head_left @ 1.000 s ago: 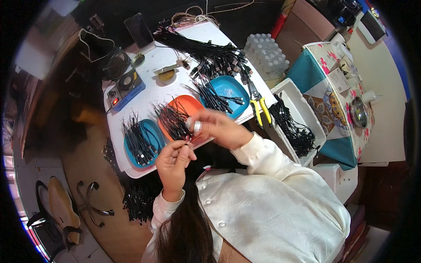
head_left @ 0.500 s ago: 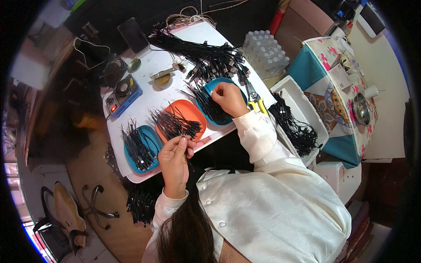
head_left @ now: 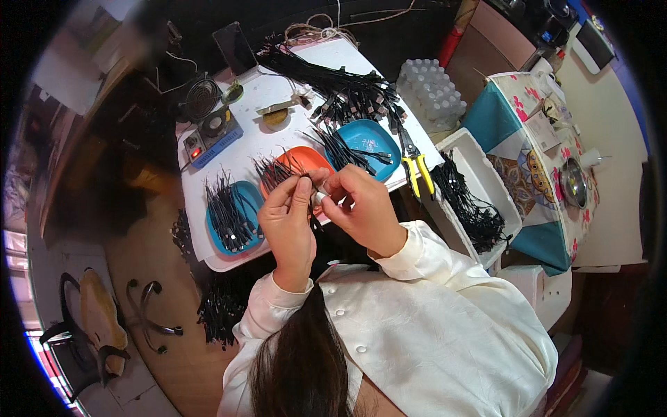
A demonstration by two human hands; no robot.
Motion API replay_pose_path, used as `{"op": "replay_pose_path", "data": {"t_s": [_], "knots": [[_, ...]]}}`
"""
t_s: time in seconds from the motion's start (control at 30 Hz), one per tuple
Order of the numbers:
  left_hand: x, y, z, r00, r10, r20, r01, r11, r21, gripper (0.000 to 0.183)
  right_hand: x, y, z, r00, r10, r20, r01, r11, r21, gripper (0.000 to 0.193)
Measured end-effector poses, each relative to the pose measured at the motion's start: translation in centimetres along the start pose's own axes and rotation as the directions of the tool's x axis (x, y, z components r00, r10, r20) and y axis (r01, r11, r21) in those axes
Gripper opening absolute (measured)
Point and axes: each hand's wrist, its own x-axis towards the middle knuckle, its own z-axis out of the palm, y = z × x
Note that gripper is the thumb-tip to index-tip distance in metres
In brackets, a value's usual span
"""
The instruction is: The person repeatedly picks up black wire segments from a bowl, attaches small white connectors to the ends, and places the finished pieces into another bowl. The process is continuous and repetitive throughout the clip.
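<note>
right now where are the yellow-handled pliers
In the head view, the yellow-handled pliers lie right of centre at the white table's edge, between the right-hand blue tray and the white box of black cables.

I observe one white table (head_left: pixel 240 160). Along its near edge stand a left blue tray (head_left: pixel 243 190), an orange tray (head_left: pixel 304 157) and a right blue tray (head_left: pixel 368 131). Yellow-handled pliers (head_left: pixel 410 170) lie at the right edge, black cables (head_left: pixel 361 92) across the far side, a blue-sided unit (head_left: pixel 221 144) at left.
</note>
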Motion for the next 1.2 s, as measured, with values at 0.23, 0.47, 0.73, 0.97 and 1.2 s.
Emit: {"op": "replay_pose_path", "data": {"t_s": [0.23, 0.47, 0.73, 0.97, 1.2], "knots": [[-1.1, 0.8, -0.4, 1.000, -0.013, -0.013, 0.014, 0.999, 0.050, 0.017, -0.1, -1.2, -1.1, 0.993, -0.072, 0.095, 0.065, 0.995, 0.069, 0.016], [-1.7, 1.1, -0.9, 1.000, -0.002, 0.027, -0.001, 0.992, 0.123, 0.017, 2.8, -0.7, -2.2, 0.937, 0.143, 0.319, -0.274, 0.866, 0.418, 0.015], [-1.7, 1.0, -1.3, 0.993, -0.066, 0.097, 0.075, 0.993, -0.087, 0.017, 2.7, 0.1, -1.3, 0.824, 0.226, 0.520, -0.565, 0.398, 0.722, 0.010], [-1.5, 0.7, -2.3, 0.938, -0.248, 0.243, 0.300, 0.932, -0.204, 0.018, 2.1, 1.0, -0.8, 0.783, 0.247, 0.571, -0.621, 0.264, 0.738, 0.012], [-1.4, 0.5, -3.3, 0.902, -0.308, 0.304, 0.286, 0.951, 0.115, 0.021, 3.1, 2.4, -1.5, 0.655, 0.130, 0.744, -0.752, 0.212, 0.624, 0.011]]}}
